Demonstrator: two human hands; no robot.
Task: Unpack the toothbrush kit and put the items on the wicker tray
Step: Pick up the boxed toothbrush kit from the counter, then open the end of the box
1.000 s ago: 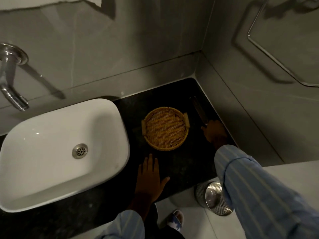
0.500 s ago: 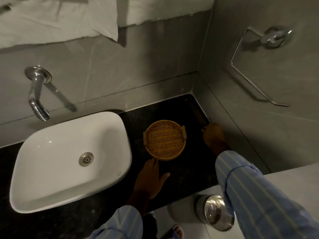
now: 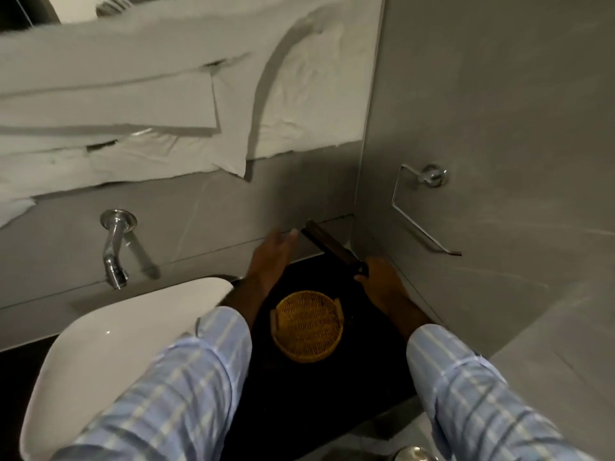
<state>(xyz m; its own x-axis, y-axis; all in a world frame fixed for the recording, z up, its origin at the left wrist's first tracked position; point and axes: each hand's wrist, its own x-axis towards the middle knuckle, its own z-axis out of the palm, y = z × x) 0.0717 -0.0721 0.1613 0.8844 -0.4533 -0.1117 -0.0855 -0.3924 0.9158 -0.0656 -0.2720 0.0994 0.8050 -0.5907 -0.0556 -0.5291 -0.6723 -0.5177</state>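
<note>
A round wicker tray [image 3: 307, 324] sits empty on the black counter [image 3: 362, 367], between my two arms. A long, dark, narrow toothbrush kit box [image 3: 332, 247] is lifted off the counter, slanting up toward the back wall. My right hand [image 3: 379, 277] grips its near end. My left hand [image 3: 271, 256] is raised beyond the tray with fingers spread, its fingertips close to the box's far end; the motion blur hides whether they touch.
A white basin [image 3: 109, 354] fills the left of the counter, with a chrome wall tap [image 3: 114, 251] above it. A chrome towel ring [image 3: 422, 207] hangs on the right wall. White towels show in the mirror above. A metal bin [image 3: 412, 455] stands on the floor.
My right hand has lifted the dark box off the counter by the right wall. My left hand rose from the counter in front of the tray toward the box. The view tilted upward.
</note>
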